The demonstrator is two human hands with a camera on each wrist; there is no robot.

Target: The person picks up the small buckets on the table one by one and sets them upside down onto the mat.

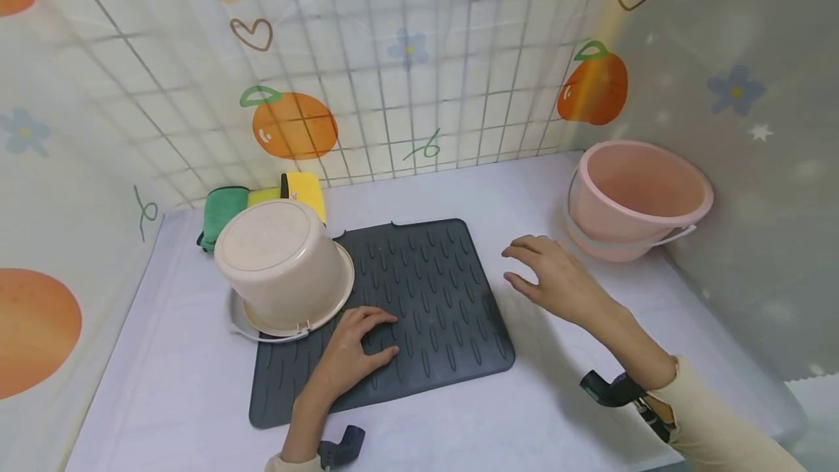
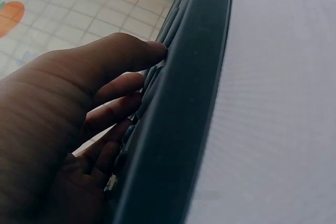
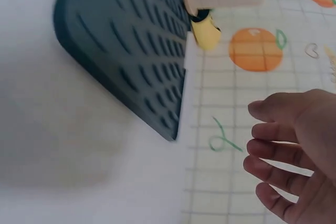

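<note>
My left hand (image 1: 350,354) is over the front part of a dark grey ridged mat (image 1: 432,297), thumb and fingers spread apart with nothing between them. In the left wrist view its fingertips come right at the mat's ridges. Just behind that hand, an upside-down beige bucket (image 1: 282,268) sits partly on the mat's left side, its white handle (image 1: 272,339) lying at the front. My right hand (image 1: 557,275) hovers right of the mat, fingers loosely bent and holding nothing. Its wrist view shows bare space between thumb and fingers.
A pink bucket (image 1: 609,239) with a pale handle stands upright at the back right, beyond my right hand. Folded green and yellow cloths (image 1: 226,213) lie behind the beige bucket. A printed curtain over a wire grid (image 1: 419,93) closes off the back of the white table (image 1: 524,181).
</note>
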